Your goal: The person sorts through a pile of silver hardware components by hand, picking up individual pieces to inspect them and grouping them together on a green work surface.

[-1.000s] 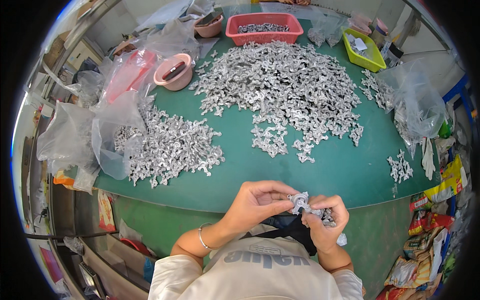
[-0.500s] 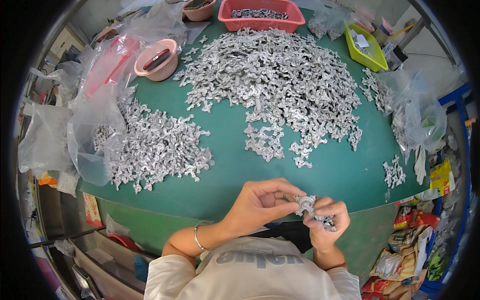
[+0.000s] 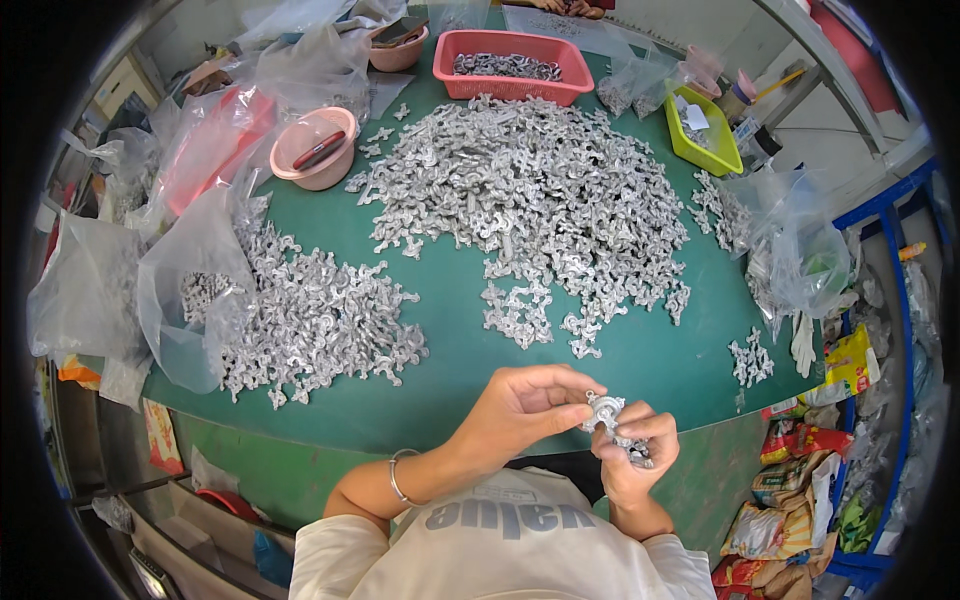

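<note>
My left hand (image 3: 525, 405) pinches a small silvery cast-metal part (image 3: 606, 410) between thumb and fingertips, just beyond the table's near edge. From the other side my right hand (image 3: 640, 460) meets the same part with its thumb and fingers. More metal pieces (image 3: 639, 456) are tucked in the curled right fingers; how many is hidden. Ahead of both hands spreads a large heap of similar metal parts (image 3: 540, 190) on the green table (image 3: 450, 320). A smaller pile (image 3: 320, 325) lies to the left, beside clear plastic bags (image 3: 185, 290).
A red basket (image 3: 515, 85) of metal pieces stands behind the heap. Left of it sits a pink bowl (image 3: 312, 150) with a dark red-edged object on top. A yellow-green basket (image 3: 700, 135), bagged parts (image 3: 795, 240) and a small cluster (image 3: 751, 358) lie right. Another person's hands (image 3: 572, 8) show at the far edge.
The view has tilted up, bringing another person's hands into sight at the far edge. My hands keep nearly the same hold, with the gripped part turned slightly.
</note>
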`<state>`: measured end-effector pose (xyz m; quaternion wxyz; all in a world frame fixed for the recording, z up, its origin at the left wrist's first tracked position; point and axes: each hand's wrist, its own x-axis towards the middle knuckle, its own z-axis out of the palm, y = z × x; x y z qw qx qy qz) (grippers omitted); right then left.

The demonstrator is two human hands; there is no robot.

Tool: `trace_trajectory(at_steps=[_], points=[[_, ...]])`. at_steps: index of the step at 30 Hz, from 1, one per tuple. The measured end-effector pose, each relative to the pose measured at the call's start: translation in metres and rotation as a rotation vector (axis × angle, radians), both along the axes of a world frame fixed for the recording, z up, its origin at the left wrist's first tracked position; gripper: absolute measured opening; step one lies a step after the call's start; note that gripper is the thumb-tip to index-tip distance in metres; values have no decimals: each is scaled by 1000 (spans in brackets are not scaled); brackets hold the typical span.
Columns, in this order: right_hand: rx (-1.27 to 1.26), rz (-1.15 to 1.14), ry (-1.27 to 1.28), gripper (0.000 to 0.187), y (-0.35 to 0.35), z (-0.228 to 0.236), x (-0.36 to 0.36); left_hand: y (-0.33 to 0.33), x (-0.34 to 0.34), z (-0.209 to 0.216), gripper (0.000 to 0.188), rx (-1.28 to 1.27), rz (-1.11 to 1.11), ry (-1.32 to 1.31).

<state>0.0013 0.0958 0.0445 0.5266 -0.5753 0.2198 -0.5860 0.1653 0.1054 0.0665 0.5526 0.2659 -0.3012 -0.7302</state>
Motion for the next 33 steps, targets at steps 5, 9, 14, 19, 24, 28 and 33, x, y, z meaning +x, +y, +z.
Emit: trace_trajectory(at_steps=[5,9,14,19,24,28,33], points=[[4,-29,3,29,-4,12,4,-6,3,4,23,-51,-13,-23],[5,-33,6,30,-7,21,5,-10,4,18,20,-19,-16,6],[1,-2,-45,32,-8,29,9,-12,7,23,21,-34,-68,47],[-28,20,-21,33,-12,32,12,-15,8,26,21,-56,-62,50],[-49,2,3,32,-13,33,9,-18,6,27,20,-62,-70,68],[-36,-13,11,31,-13,32,8,-20,5,25,21,-100,-38,57],[-9,-20,-2,30,-13,30,6,-22,5,26,21,-134,-37,53]])
